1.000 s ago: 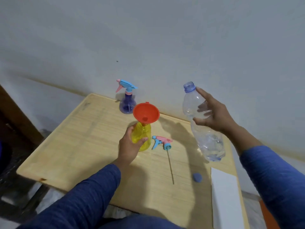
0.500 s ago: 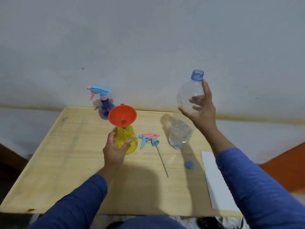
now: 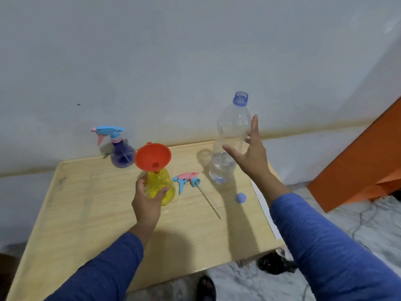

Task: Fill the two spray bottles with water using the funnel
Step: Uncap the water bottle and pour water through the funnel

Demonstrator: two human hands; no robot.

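The translucent yellow plastic spray bottle [image 3: 161, 189], bulbous and capless, stands on the pale wood-grain table [image 3: 91, 213] with the glossy orange conical funnel [image 3: 152, 156] seated in its neck. The left hand [image 3: 147, 202] grips its body, fingers curled around it. The right hand [image 3: 249, 155] is released, fingers spread straight beside the clear ribbed plastic water bottle [image 3: 230, 144], which stands upright and uncapped. The translucent purple spray bottle [image 3: 122, 156] stands capped at the table's far edge.

See-through shiny plastic water bottle [image 3: 230, 144], shiny yellow plastic bottle [image 3: 160, 189], smooth orange plastic funnel [image 3: 152, 157], pale wood table [image 3: 86, 213] with a smooth top, soft blue cloth sleeves [image 3: 325, 246]
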